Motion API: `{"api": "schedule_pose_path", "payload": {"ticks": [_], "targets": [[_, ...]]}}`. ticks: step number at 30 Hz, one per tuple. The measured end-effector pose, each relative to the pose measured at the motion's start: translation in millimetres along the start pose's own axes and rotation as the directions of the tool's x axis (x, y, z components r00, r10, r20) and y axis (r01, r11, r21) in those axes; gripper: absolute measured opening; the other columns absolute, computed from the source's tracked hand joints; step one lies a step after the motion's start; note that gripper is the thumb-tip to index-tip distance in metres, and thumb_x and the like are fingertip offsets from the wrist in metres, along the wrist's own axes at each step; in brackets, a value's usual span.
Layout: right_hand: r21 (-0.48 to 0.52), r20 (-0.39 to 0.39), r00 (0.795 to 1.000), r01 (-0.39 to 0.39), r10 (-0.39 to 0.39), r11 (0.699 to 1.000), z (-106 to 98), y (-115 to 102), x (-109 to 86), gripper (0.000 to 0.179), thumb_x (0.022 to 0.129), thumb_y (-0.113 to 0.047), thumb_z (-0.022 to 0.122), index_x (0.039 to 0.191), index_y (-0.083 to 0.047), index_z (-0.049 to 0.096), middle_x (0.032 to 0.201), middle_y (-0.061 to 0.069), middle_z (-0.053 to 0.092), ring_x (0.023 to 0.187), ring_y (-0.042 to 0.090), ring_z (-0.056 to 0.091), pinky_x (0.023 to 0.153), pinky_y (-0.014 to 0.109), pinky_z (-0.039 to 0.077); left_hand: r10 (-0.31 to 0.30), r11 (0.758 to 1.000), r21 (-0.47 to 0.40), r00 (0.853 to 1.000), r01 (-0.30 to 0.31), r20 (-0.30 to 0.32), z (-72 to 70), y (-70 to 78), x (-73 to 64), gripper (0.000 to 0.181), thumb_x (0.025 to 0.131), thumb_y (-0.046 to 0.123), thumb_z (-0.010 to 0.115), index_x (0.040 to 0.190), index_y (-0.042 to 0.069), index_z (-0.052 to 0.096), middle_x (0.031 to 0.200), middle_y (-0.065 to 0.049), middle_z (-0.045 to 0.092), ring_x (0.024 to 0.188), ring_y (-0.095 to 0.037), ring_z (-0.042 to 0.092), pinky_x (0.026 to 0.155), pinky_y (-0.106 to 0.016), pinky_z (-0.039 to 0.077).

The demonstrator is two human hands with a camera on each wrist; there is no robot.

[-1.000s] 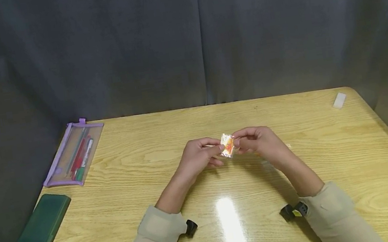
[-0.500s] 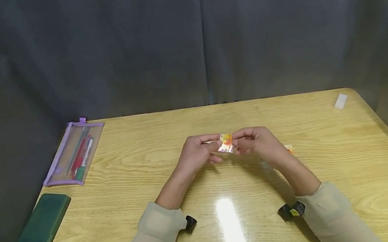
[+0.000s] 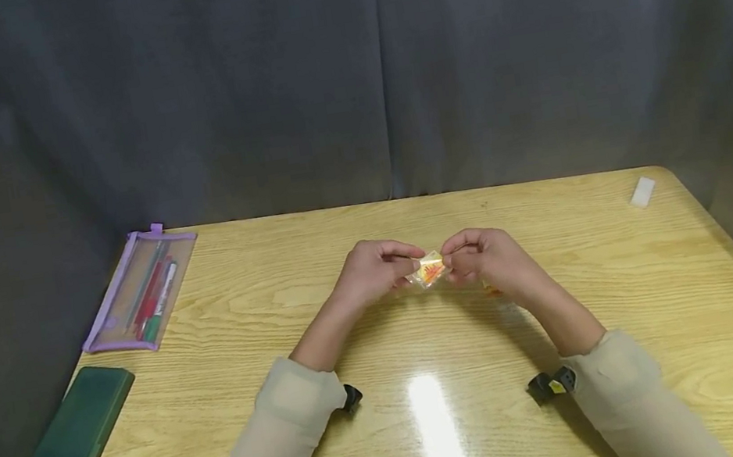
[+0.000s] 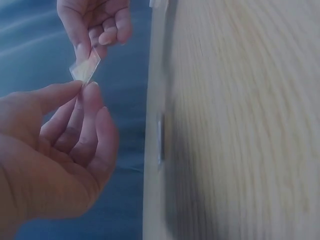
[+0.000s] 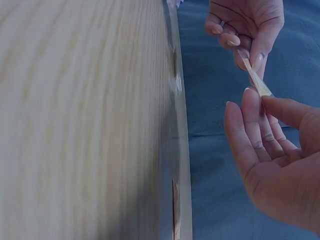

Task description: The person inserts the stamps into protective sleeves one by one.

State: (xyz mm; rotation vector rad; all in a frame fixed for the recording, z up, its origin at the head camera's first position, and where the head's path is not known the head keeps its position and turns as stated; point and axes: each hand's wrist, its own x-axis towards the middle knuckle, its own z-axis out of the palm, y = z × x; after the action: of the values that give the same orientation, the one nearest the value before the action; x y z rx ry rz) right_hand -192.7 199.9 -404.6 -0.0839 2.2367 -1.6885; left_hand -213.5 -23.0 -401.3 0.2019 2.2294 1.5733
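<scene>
While the left hand (image 3: 376,270) is pinching one side of a small packet (image 3: 431,272), the right hand (image 3: 495,260) is pinching the other, suspending it above the table (image 3: 264,307). Light, even fingertip pressure is probably serving best; hard tugging is likely risking a tear. The packet is looking thin, glossy, flat, orange-printed; the table is showing streaky grain.
</scene>
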Motion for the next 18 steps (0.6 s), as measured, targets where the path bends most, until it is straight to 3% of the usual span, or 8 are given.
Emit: {"api": "schedule_pose_path", "payload": {"ticks": [6,11,15,18], "targets": [[-0.028,0.002,0.999,-0.039,0.039,0.999,-4,2,7.8,0.023,0.099,-0.008,0.057,0.118,0.004,0.06,0.11,0.023,0.069,0.091,0.026,0.073,0.092,0.045,0.061,-0.013,1.0,-0.008,0.999,0.013,-0.034,-2.9,-3.1,11.6,0.02,0.095,0.013,0.07,0.114,0.009,0.076,0.095,-0.007,0.077,0.073,-0.027,0.071,0.068,-0.035,0.059],[-0.066,0.023,0.998,-0.064,0.066,0.996,-9,3,11.6,0.028,0.1,-0.009,0.058,0.123,0.006,0.059,0.107,0.021,0.07,0.087,0.021,0.072,0.09,0.04,0.063,-0.054,0.998,0.005,0.997,0.055,-0.057,0.0,-3.1,19.4,0.019,0.094,0.016,0.074,0.111,0.01,0.077,0.091,-0.007,0.077,0.067,-0.019,0.07,0.067,-0.033,0.062],[-0.03,-0.005,0.997,-0.083,0.083,0.996,-12,1,11.4,0.03,0.102,-0.008,0.055,0.127,0.007,0.056,0.107,0.02,0.069,0.084,0.017,0.072,0.09,0.04,0.063,-0.104,0.993,-0.051,0.994,0.102,-0.035,3.6,0.2,21.0,0.016,0.094,0.016,0.074,0.108,0.011,0.078,0.095,-0.013,0.077,0.064,-0.015,0.07,0.07,-0.036,0.064],[0.006,-0.026,0.996,-0.09,0.09,0.996,-13,0,10.9,0.029,0.102,-0.009,0.055,0.126,0.008,0.056,0.107,0.02,0.069,0.083,0.016,0.071,0.091,0.041,0.062,-0.116,0.989,-0.101,0.993,0.113,-0.03,6.1,1.7,22.8,0.018,0.094,0.016,0.074,0.11,0.011,0.077,0.102,-0.02,0.076,0.06,-0.012,0.069,0.063,-0.031,0.062]]}}
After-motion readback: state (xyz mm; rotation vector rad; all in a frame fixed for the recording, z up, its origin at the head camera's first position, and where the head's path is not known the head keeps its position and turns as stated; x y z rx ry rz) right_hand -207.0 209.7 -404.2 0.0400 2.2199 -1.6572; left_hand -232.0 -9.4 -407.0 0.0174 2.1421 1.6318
